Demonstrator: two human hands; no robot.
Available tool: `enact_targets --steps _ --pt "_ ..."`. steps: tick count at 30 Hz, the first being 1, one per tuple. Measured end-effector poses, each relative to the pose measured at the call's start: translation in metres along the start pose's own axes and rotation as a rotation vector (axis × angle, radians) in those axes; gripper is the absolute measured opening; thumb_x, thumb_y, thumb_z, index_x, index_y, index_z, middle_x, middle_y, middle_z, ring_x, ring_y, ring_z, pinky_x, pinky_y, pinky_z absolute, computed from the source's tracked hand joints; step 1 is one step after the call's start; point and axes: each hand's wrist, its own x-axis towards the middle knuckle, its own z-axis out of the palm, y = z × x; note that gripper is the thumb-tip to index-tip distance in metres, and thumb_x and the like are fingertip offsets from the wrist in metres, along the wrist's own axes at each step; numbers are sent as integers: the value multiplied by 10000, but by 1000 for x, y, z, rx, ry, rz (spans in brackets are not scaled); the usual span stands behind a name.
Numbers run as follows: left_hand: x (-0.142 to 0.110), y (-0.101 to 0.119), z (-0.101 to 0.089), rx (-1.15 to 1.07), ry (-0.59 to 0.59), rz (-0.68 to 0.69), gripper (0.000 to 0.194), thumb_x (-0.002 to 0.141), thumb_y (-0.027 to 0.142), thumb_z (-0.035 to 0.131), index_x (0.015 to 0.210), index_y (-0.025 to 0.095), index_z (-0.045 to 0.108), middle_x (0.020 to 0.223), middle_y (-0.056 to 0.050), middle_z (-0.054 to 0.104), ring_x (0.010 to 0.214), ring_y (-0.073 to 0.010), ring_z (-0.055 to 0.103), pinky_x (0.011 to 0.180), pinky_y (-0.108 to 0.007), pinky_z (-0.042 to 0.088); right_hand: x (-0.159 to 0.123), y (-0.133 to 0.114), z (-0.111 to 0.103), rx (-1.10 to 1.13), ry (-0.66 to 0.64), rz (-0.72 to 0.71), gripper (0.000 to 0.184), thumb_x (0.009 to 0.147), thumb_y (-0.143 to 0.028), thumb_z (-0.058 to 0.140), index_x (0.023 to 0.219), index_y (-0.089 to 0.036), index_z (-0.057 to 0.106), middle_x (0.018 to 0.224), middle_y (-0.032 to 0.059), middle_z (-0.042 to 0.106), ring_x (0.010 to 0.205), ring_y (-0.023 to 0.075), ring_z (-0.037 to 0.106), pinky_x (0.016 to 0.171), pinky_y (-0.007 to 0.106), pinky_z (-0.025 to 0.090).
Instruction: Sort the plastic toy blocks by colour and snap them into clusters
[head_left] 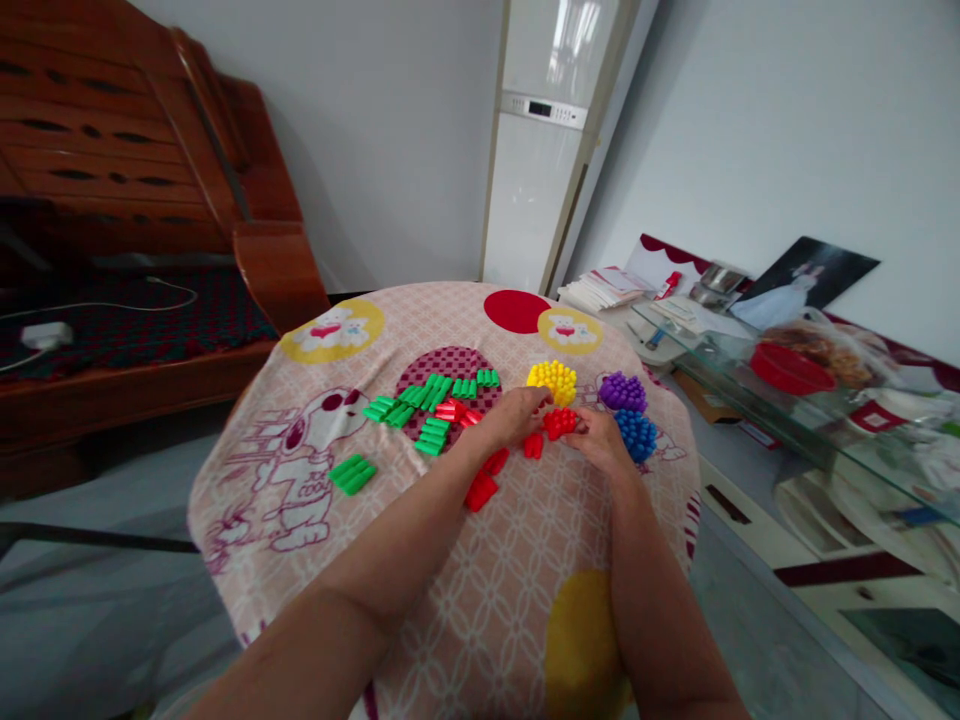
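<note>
Both my hands meet at the middle of a round table covered with a pink cartoon cloth (315, 480). My left hand (511, 417) and my right hand (604, 440) are closed around a cluster of red plastic pegs (559, 422). Loose red pegs (481, 490) lie just under my left wrist, and more red pegs (451, 409) sit further left. Upright bundles of yellow pegs (553, 380), purple pegs (622, 391) and blue pegs (637, 433) stand just beyond my hands. Several green pegs (420, 400) lie scattered to the left, with a separate green group (352, 473) nearer me.
A dark wooden bench (135, 230) stands at the left with a white charger and cable (45, 335). A tall white air conditioner (540, 140) stands in the corner. At the right, a glass shelf (787, 410) carries a red bowl (791, 367), papers and a photo.
</note>
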Motion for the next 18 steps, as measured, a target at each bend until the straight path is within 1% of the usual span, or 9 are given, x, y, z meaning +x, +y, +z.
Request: enact_targets --steps 2,4,6,7,8,10,12,14,18 --pt "-4 -9 -22 56 -9 -28 353 745 108 626 1096 140 653 1025 -70 708 843 -158 642 765 -244 484 0 1 1 9 0 -1 385 629 -187 668 1011 -161 714 675 -13 672 603 159 591 566 240 399" --pt "-12 -21 -49 128 -15 -115 345 742 133 629 1084 151 674 973 -54 719 838 -168 645 769 -252 483 0 2 1 -3 7 -11 379 633 -167 641 1006 -162 712 686 -12 674 615 158 595 576 238 403" --pt "-23 -33 -74 217 -7 -204 330 740 139 611 1057 159 698 965 -48 724 858 -180 648 776 -254 476 0 4 2 -23 11 -21 373 631 -145 613 990 -162 712 681 -12 667 620 157 595 579 237 403" --pt "-28 -39 -83 261 -29 -244 333 726 156 630 1050 168 708 974 -44 727 879 -188 650 783 -253 473 1 5 3 -30 8 -24 376 630 -138 602 989 -162 711 674 -13 661 617 156 593 577 236 402" --pt "-32 -44 -90 290 -79 -269 340 713 172 651 1047 182 717 990 -37 729 903 -195 650 790 -249 470 1 5 3 -36 4 -25 378 630 -135 596 989 -162 710 666 -15 655 611 155 588 575 235 401" --pt "-38 -49 -95 315 -202 -281 363 679 193 698 1040 212 733 1030 -24 731 952 -203 647 805 -237 463 2 6 3 -47 0 -25 371 629 -139 596 981 -164 709 650 -21 641 599 151 576 566 233 393" --pt "-39 -50 -91 312 -288 -267 358 652 198 731 1008 229 750 1025 -18 735 966 -209 646 809 -236 458 3 7 3 -58 6 -26 361 626 -149 604 971 -167 709 641 -27 629 598 149 569 560 231 387" --pt "-36 -48 -83 293 -300 -260 309 630 193 750 937 230 764 959 -18 739 927 -211 650 786 -242 457 3 6 2 -66 9 -28 364 620 -153 612 972 -168 706 632 -32 620 597 149 566 555 229 381" --pt "-32 -43 -70 210 -273 -256 245 578 152 770 814 211 747 855 -14 727 828 -194 644 685 -235 437 2 3 1 -78 -7 -37 310 627 -159 616 926 -171 701 634 -28 630 592 150 573 550 232 377"
